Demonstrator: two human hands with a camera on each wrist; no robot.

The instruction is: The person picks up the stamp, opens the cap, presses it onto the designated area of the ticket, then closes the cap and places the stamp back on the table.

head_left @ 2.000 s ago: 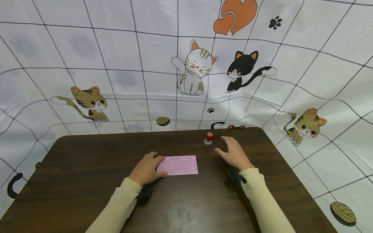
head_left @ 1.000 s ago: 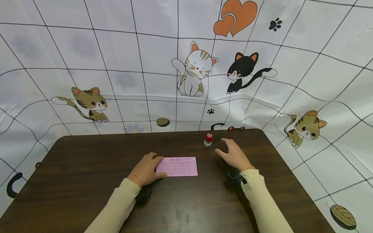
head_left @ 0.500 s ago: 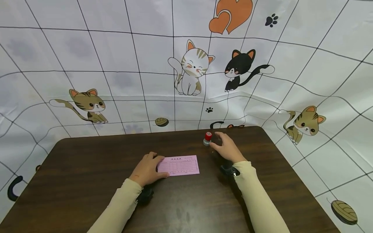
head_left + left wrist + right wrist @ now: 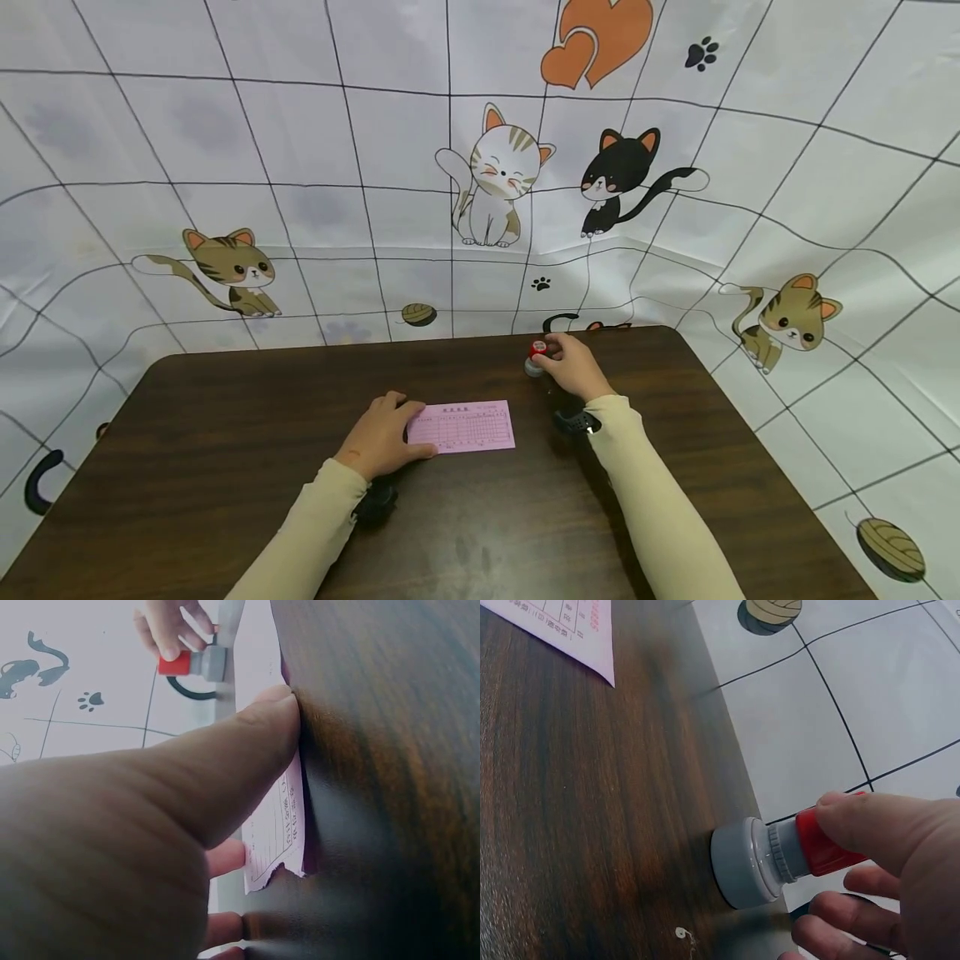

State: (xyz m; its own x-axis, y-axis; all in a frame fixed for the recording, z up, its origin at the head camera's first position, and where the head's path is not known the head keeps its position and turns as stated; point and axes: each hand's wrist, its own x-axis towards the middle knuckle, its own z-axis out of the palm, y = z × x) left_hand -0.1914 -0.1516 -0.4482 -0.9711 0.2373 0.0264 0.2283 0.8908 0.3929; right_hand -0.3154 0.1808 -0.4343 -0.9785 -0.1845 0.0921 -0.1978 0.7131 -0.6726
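Observation:
A pink printed form (image 4: 467,427) lies flat on the table. My left hand (image 4: 386,440) rests on its left end, with the thumb pressing near the front edge and the fingers spread toward the back edge. In the left wrist view, the slip's (image 4: 255,859) near end looks torn. At the back of the table stands a small upright stamp (image 4: 534,367) with a red handle and a round grey base. My right hand (image 4: 576,367) pinches the red handle; in the right wrist view the thumb lies along it and the grey base (image 4: 742,862) sits on the wood.
The dark wooden table (image 4: 225,467) ends just behind the stamp, at a white sheet (image 4: 337,208) printed with cats and grid lines. Near the stamp is a tiny pale scrap (image 4: 681,932). Both wrists wear black bands.
My right hand has moved left to the stamp, and its fingers have closed around the red handle. The left hand and the pink form have stayed put.

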